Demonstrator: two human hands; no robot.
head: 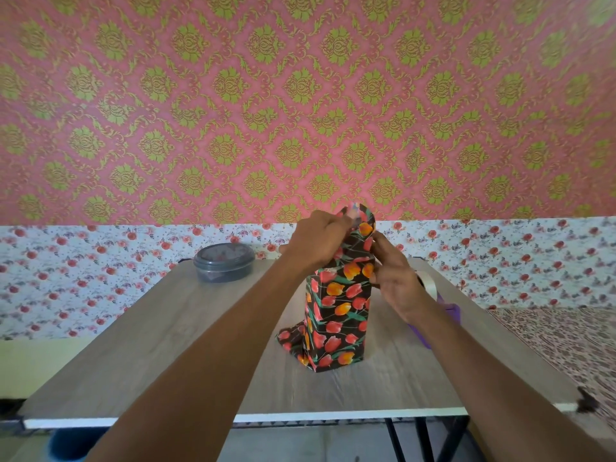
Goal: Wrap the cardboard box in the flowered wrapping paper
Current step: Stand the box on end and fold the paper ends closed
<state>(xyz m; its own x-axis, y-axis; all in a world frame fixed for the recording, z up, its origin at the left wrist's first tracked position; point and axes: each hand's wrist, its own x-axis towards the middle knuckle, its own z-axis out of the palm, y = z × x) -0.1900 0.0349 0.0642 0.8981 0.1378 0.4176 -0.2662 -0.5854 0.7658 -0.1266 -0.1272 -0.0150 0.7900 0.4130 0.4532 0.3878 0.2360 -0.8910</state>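
Two bare forearms reached forward from the bottom edge, over the near white rim of a wood-grain bench (140, 355). Dark metal legs showed beneath that rim.

At the middle of the bench stood the box (336, 315), upright on one end and already covered in black paper (361, 240) printed with red and orange tulips. No cardboard showed. A loose flap of the same paper spread onto the bench at the box's lower left corner. Above the box's top, the paper rose into an open, unfolded end.

The left hand (318, 241) was at the top left of the box, its fingers closed together on the raised paper edge. The fingertips there were blurred, with something pale between them that could not be made out. The right hand (396, 278) was at the upper right side of the box, fingers bent and pressed against the paper; whether it pinched the paper or only steadied it could not be told.

Just behind the right wrist lay a roll of tape (430, 283) and a purple object (448, 316), both partly hidden by the arm.

Farther back on the left, well apart from the box, sat a round grey lidded tub (224, 263).

Behind the bench hung a white cloth with small red flowers, and above it a pink wall with green damask motifs.
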